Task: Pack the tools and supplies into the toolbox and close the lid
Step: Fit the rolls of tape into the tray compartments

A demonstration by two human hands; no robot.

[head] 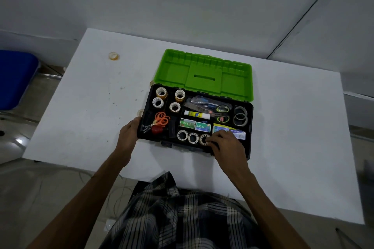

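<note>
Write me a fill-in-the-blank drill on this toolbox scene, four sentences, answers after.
1. The toolbox lid is coloured ____.
2. The scissors beside the left hand have ____ handles.
3. The lid stands ____, not closed.
4. One tape roll lies outside the box on the ____ table.

Missing words: green; orange; open; white
</note>
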